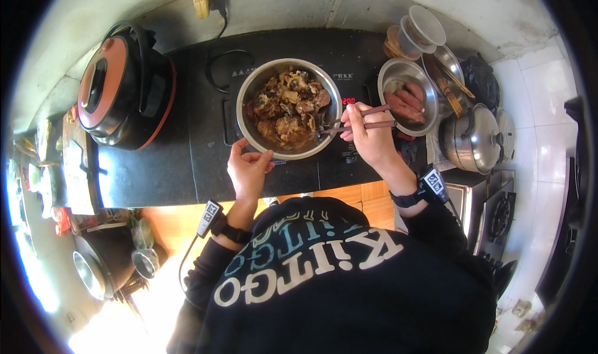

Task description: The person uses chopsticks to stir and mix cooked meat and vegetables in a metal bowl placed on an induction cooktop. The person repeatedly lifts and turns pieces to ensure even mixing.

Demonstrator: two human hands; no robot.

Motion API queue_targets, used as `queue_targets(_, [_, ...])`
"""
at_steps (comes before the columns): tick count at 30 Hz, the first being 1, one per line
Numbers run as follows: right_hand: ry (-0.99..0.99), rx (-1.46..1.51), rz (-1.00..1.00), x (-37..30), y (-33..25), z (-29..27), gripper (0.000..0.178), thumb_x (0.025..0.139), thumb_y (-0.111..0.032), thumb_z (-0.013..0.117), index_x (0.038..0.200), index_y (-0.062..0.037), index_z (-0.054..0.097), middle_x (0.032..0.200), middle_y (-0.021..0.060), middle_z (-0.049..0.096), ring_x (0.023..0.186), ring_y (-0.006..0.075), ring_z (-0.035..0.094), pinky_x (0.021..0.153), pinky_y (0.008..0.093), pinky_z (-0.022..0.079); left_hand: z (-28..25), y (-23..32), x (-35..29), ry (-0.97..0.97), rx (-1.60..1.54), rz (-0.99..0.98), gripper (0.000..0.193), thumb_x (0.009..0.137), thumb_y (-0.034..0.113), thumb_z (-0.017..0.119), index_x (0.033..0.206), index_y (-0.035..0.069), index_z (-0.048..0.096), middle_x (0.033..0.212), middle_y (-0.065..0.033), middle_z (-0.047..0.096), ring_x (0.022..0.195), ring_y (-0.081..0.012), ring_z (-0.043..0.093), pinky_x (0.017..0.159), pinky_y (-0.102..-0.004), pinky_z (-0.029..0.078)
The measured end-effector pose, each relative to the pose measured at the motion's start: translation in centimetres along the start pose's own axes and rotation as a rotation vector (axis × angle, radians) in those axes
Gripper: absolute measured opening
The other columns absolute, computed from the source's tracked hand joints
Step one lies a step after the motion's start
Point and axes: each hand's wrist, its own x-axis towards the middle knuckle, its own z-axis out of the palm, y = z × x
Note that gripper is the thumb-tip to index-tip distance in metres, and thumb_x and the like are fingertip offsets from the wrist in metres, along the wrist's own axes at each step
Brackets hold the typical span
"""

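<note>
A round metal bowl [242, 94] filled with brown cooked meat chunks [288, 108] stands on the black countertop. My left hand [247, 170] pinches the bowl's near left rim, thumb and fingers touching it. In my right hand [369, 139] is a pair of dark brown chopsticks [381, 125], held at the bowl's right side. Their tips reach over the right rim into the meat; whether they grip a piece is too small to tell.
A second metal bowl [387, 78] holds reddish sausage-like pieces, beside a lidded pot [473, 139] and stacked plastic tubs [427, 27]. A black-and-red electric cooker [128, 92] stands at left. A power cord [215, 73] lies behind the bowl. The counter's front edge [187, 202] is near me.
</note>
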Motion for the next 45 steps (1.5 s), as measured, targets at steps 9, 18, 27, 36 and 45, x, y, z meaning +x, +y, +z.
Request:
queue_targets(9, [-0.019, 0.135, 0.013, -0.4, 3.6, 3.5, 0.03, 0.1, -0.019, 0.048, 0.083, 0.0039, 0.059, 0.071, 0.0078, 0.063, 0.058, 0.0136, 0.066, 0.054, 0.0208, 0.053, 0.0, 0.3, 0.2, 0.005, 0.132, 0.043, 0.066, 0.078, -0.001, 0.071, 0.135, -0.012, 0.039, 0.072, -0.0113, 0.067, 0.06, -0.0118, 0.066, 0.054, -0.0217, 0.054])
queue_targets(18, [-0.05, 0.052, 0.001, 1.2, -1.9, -1.2, 0.032, 0.099, -0.02, 0.049, 0.079, 0.0021, 0.058, 0.062, 0.0065, 0.061, 0.052, 0.0111, 0.063, 0.048, 0.0203, 0.049, -0.1, 0.5, 0.0, 0.011, 0.128, 0.043, 0.067, 0.078, 0.001, 0.072, 0.135, -0.012, 0.039, 0.073, -0.0112, 0.068, 0.061, -0.0113, 0.066, 0.055, -0.0216, 0.055])
queue_targets(27, [0.052, 0.08, 0.084, 1.0, 2.6, 2.0, 0.03, 0.099, -0.019, 0.05, 0.079, 0.0019, 0.059, 0.063, 0.0055, 0.059, 0.052, 0.0121, 0.062, 0.049, 0.022, 0.05, -0.3, 0.3, 0.2, -0.016, 0.148, 0.077, 0.07, 0.078, 0.0, 0.071, 0.138, -0.009, 0.036, 0.073, -0.0098, 0.068, 0.061, -0.0105, 0.065, 0.056, -0.0212, 0.055])
queue_targets(36, [-0.075, 0.014, 0.005, 2.5, -1.0, -1.9, 0.039, 0.101, -0.029, 0.045, 0.08, 0.0015, 0.058, 0.063, 0.0074, 0.061, 0.053, 0.0139, 0.065, 0.048, 0.0199, 0.053, -0.3, 0.7, -0.2, -0.034, 0.136, 0.041, 0.071, 0.082, 0.002, 0.07, 0.141, -0.009, 0.032, 0.075, -0.0108, 0.067, 0.062, -0.0124, 0.065, 0.056, -0.0218, 0.054])
queue_targets(45, [-0.115, 0.055, 0.238, 2.8, -1.5, 1.0, 0.035, 0.1, -0.022, 0.047, 0.076, 0.0025, 0.057, 0.066, 0.0097, 0.063, 0.054, 0.0162, 0.066, 0.048, 0.0212, 0.054, -1.0, 0.4, -0.7, 0.0, 0.112, 0.032, 0.067, 0.081, 0.001, 0.071, 0.139, -0.004, 0.038, 0.073, -0.0092, 0.067, 0.06, -0.01, 0.064, 0.054, -0.0224, 0.055])
